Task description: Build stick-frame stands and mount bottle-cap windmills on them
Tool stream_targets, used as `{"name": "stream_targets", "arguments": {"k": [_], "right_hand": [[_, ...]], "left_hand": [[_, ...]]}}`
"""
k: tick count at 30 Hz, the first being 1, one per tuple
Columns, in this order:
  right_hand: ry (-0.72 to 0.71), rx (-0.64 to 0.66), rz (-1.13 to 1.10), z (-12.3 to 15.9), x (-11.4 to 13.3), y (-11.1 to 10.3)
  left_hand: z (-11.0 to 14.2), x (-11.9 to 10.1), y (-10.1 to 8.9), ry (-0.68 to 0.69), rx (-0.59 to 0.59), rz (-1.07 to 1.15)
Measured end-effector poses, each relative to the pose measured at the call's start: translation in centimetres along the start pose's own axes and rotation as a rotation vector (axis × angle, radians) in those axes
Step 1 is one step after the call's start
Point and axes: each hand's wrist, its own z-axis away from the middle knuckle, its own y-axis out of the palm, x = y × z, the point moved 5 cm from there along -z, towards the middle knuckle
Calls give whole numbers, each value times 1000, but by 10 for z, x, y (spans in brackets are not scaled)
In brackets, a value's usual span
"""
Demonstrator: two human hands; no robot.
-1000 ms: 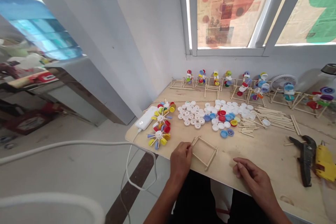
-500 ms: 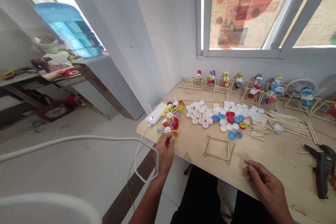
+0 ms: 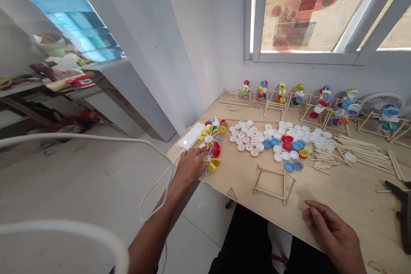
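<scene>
Hands well apart: left hand point(image 3: 189, 169) reaches onto 2 bottle-cap pinwheels point(image 3: 208, 138), grip unclear; right hand point(image 3: 330, 231) rests loosely on the plywood table point(image 3: 353, 205) near a wooden-stick frame point(image 3: 272, 186).

We look into corner of white-painted room. Square white pillar point(image 3: 167, 51) rises beside plywood counter point(image 3: 334, 197), its far end against wall below window point(image 3: 308, 8). Window has white metal frame, panes covered with printed paper, daylight glowing through and bright along edges. Left of pillar, blue plastic water jug point(image 3: 72, 21) sits on pale cabinet point(image 3: 109, 94). Cluttered shelf point(image 3: 22, 87) stands further left. Pale tile floor point(image 3: 86, 180) spreads below, white cable point(image 3: 80, 136) looping across view.
</scene>
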Motion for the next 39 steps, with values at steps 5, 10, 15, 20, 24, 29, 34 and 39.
{"name": "stream_targets", "arguments": {"k": [5, 10, 15, 20, 24, 29, 34, 39], "right_hand": [[-25, -29, 25, -1, 1, -1], [-14, -14, 35, 0, -5, 0], [-22, -4, 37, 0, -9, 2], [-46, 4, 46, 0, -9, 2], [-22, 21, 43, 0, -11, 3], [-2, 2, 47, 0, -9, 2], [-17, -2, 54, 0, -5, 1], [-40, -11, 10, -1, 3, 0]], "left_hand": [[-11, 1, 2, 5, 81, -107], [-18, -1, 1, 29, 161, -180], [-22, -4, -3, 61, 224, -209], [-17, -5, -14, 33, 247, -188], [-7, 2, -28, -31, 227, -162], [4, 16, -37, -137, 180, 179], [12, 7, -35, -255, 146, 934], [19, -34, -28, -300, 176, 1498]]}}
